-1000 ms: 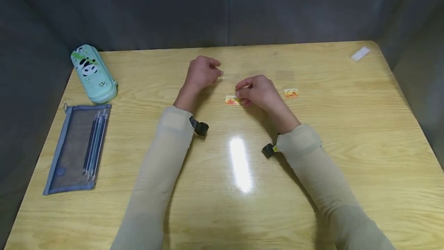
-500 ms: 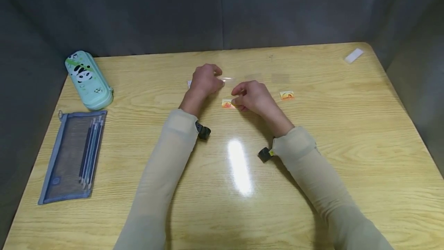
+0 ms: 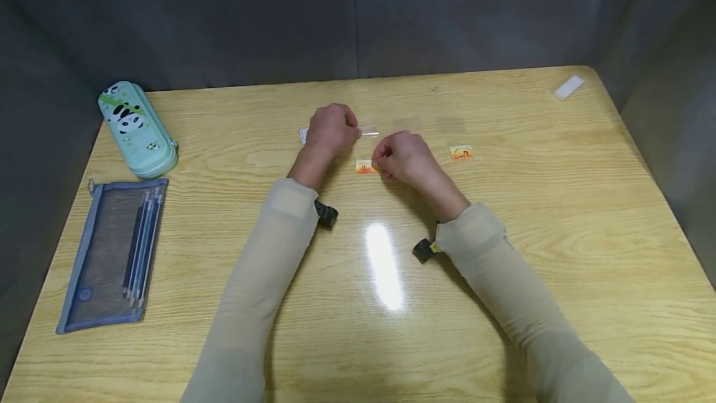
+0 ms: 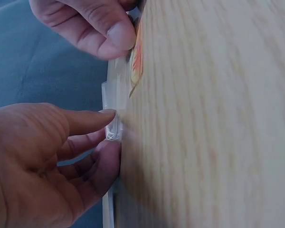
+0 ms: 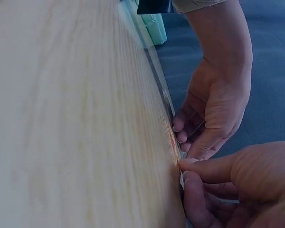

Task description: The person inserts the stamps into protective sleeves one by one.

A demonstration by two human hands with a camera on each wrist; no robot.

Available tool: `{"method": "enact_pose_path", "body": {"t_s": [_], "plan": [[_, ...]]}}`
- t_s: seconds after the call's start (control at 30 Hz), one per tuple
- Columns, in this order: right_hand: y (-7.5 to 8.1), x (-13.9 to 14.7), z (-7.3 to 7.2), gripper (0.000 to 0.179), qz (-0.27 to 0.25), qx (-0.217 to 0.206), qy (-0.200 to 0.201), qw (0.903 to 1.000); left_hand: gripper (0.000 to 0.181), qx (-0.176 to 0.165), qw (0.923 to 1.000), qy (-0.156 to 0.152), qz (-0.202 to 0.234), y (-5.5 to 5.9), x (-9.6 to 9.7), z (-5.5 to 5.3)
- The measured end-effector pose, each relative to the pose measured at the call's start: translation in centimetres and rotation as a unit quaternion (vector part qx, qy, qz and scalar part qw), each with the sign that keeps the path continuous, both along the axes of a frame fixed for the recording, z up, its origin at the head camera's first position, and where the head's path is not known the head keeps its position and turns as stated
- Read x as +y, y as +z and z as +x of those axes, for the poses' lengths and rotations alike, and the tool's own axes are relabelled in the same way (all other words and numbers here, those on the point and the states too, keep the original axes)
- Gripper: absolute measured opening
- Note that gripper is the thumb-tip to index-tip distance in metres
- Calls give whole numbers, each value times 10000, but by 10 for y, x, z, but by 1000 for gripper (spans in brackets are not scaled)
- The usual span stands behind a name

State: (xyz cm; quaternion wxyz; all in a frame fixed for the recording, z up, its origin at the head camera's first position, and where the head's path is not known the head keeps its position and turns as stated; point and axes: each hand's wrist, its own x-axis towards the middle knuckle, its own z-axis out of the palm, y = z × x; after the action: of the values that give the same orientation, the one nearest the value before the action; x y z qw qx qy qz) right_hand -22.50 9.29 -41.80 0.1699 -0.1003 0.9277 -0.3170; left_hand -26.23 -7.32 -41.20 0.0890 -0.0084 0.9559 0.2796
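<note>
My left hand (image 3: 330, 132) pinches a small clear plastic sleeve (image 4: 113, 135) between thumb and fingers, low over the wooden table. Just to its right, my right hand (image 3: 407, 154) pinches the right edge of a small yellow-orange picture card (image 3: 366, 167), whose right end its fingertips hide. The right wrist view shows that thumb and forefinger (image 5: 199, 172) meeting at the card's edge. Farther right lies a second yellow-orange card (image 3: 461, 152), apart from both hands. Partly behind the left hand is a small whitish card (image 3: 304, 135).
Two clear sleeves, a nearer one (image 3: 407, 124) and a farther one (image 3: 450, 124), lie behind the cards. A panda pencil case (image 3: 138, 129) and a mesh pouch with pencils (image 3: 112, 254) are at the left. A white strip (image 3: 569, 87) lies at the back right corner.
The left hand has shifted slightly right and nearer with the sleeve, uncovering the whitish card. The right fingers have come closer together on the card's edge. The head view has shifted a little.
</note>
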Motion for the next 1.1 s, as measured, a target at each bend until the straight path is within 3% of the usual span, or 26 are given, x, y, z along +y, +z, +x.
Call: {"method": "enact_pose_path", "body": {"t_s": [0.17,0.47,0.67,0.87,1.1], "plan": [[4,-1,3,15,265,170,130,9994,13,35,10000,-38,-44,0,0,0],[8,-3,6,7,481,307,478,9972,12,95,9999,-27,-25,1,-1,1],[7,-2,7,6,488,328,551,9967,11,135,9995,159,221,-2,-2,5],[9,-4,9,21,606,431,728,9946,13,431,9977,267,458,-1,-9,13],[10,-6,12,14,743,460,677,9939,14,598,9947,282,787,0,-15,21]]}}
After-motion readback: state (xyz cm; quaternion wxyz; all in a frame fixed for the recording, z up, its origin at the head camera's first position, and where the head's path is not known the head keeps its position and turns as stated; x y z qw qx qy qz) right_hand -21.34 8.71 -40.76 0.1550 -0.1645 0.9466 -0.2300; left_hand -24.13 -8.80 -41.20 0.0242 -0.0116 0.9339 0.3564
